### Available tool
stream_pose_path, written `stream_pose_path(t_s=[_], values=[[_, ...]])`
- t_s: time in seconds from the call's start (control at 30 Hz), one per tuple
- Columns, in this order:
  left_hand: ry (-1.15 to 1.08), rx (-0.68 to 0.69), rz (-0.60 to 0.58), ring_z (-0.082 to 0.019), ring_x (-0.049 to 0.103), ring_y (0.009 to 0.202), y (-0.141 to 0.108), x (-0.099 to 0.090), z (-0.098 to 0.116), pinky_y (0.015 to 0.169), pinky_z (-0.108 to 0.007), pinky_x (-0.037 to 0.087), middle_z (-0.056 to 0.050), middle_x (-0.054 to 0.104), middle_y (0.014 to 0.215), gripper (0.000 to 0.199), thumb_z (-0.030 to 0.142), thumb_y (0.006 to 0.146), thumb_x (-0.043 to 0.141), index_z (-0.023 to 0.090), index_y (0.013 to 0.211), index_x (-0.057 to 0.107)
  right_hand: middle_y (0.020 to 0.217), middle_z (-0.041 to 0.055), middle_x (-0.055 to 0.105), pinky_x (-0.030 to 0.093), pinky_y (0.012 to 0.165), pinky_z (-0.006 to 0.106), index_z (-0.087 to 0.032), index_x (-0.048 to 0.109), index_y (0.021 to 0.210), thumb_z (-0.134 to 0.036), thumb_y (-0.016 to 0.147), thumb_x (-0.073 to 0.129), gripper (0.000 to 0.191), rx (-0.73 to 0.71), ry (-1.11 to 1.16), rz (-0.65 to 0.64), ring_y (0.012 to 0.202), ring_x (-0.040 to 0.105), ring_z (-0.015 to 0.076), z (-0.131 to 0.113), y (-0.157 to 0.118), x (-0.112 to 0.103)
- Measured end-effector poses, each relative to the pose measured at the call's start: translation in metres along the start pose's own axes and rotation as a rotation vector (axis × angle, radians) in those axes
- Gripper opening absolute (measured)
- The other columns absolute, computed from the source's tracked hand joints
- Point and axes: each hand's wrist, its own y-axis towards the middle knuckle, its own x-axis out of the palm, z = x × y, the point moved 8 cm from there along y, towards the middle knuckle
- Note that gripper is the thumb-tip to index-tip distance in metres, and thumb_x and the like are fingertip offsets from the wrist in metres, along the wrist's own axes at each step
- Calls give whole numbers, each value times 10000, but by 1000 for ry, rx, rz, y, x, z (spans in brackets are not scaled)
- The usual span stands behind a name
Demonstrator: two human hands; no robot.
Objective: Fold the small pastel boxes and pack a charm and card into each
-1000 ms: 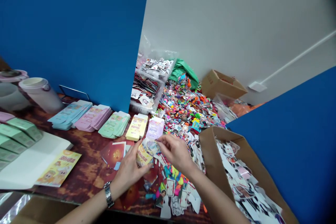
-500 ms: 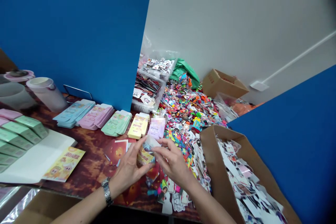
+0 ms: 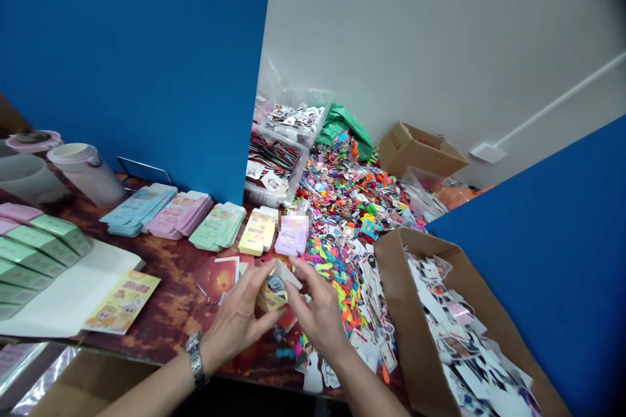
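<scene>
My left hand (image 3: 238,319) and my right hand (image 3: 319,318) meet low over the wooden-look table, pinching a small folded printed card (image 3: 276,283) between their fingertips. A white flap of the card stands up. Under it, a yellow printed card (image 3: 270,300) sits against my left fingers, and I cannot tell whether it is held or only touching. A metal wristwatch (image 3: 195,358) circles my left wrist. Close to my fingertips lies a stack of lilac flat cartons (image 3: 292,234), with its top partly blurred. Colourful paper cut-outs (image 3: 332,280) spread beneath my right hand.
Stacks of blue, pink (image 3: 178,214), green and yellow flat cartons line the table (image 3: 171,280). An open cardboard box (image 3: 415,319) of photo cut-outs stands right. Plastic tubs (image 3: 276,156) and a heap of colourful pieces (image 3: 347,192) lie beyond a blue partition (image 3: 137,65).
My hands have drawn closer together, and the small card has turned so its white flap points up. The whole view has shifted slightly.
</scene>
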Motion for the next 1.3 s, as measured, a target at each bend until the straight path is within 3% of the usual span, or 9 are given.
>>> stream_pose_path(t_s=[0.13, 0.4, 0.53, 0.67, 0.77, 0.9, 0.97, 1.1, 1.3], values=[[47, -42, -1, -282, 528, 1248, 2, -2, 2, 980, -412, 490, -163, 445, 1433, 835, 320, 896, 571, 252, 1543, 47, 1102, 76, 668, 523, 901, 311, -252, 671, 1183, -135, 932, 523, 314, -88, 37, -38, 1031, 637, 183, -15, 1, 4], [162, -82, -1, -278, 603, 1067, 1, -3, 4, 847, -401, 549, -163, 546, 1235, 895, 350, 904, 532, 191, 1544, -73, 967, 57, 705, 548, 823, 283, -205, 708, 1012, -102, 897, 548, 222, -31, 2, -23, 924, 672, 175, -21, 12, 3], [411, -51, 14, -296, 611, 941, 2, -8, 8, 864, -508, 522, -138, 578, 1075, 920, 356, 895, 506, 140, 1533, -120, 1111, 60, 710, 532, 932, 316, -229, 659, 1191, -87, 923, 511, 337, -117, -64, -8, 1048, 657, 183, -22, -1, 18], [470, -77, -45, -244, 617, 837, -3, -8, 2, 660, -346, 545, -123, 553, 1050, 872, 319, 906, 465, 159, 1535, -117, 1393, 94, 564, 452, 1079, 392, -214, 397, 1478, -51, 934, 431, 569, -235, -161, 10, 1310, 507, 211, -23, -21, 40], [466, -122, -77, -232, 619, 853, -14, -14, -9, 647, -309, 537, -115, 543, 1063, 893, 294, 882, 479, 161, 1535, -117, 1428, 88, 532, 441, 1095, 383, -219, 327, 1514, -93, 953, 430, 584, -257, -127, -121, 1331, 489, 205, -19, -19, 57], [580, -170, -60, -247, 610, 922, -36, -45, -33, 705, -314, 531, -119, 550, 1105, 855, 347, 893, 497, 182, 1551, -25, 1318, 86, 621, 503, 1008, 364, -249, 337, 1507, -248, 984, 465, 538, -157, -143, -250, 1201, 596, 209, 16, 27, 65], [746, -219, -21, -260, 607, 890, -49, -70, -50, 653, -316, 509, -118, 570, 1076, 809, 410, 924, 473, 192, 1555, 15, 1370, 121, 573, 454, 1054, 411, -217, 322, 1514, -284, 960, 504, 586, -106, -285, -247, 1260, 540, 244, 44, 65, 68], [1109, -258, -32, -361, 570, 927, -70, -104, -84, 775, -463, 476, -150, 596, 979, 716, 438, 939, 440, 122, 1536, 203, 1517, 190, 380, 323, 1145, 427, -105, 303, 1512, -378, 864, 655, 786, -25, -604, -468, 1400, 355, 302, 99, 124, 99], [1201, -323, -31, -415, 541, 1037, -85, -116, -112, 813, -540, 454, -236, 551, 1228, 578, 366, 955, 398, 106, 1471, 377, 1417, 179, 499, 378, 1052, 515, -182, 391, 1470, -463, 657, 833, 967, -2, -692, -534, 1335, 398, 381, 125, 145, 127]])
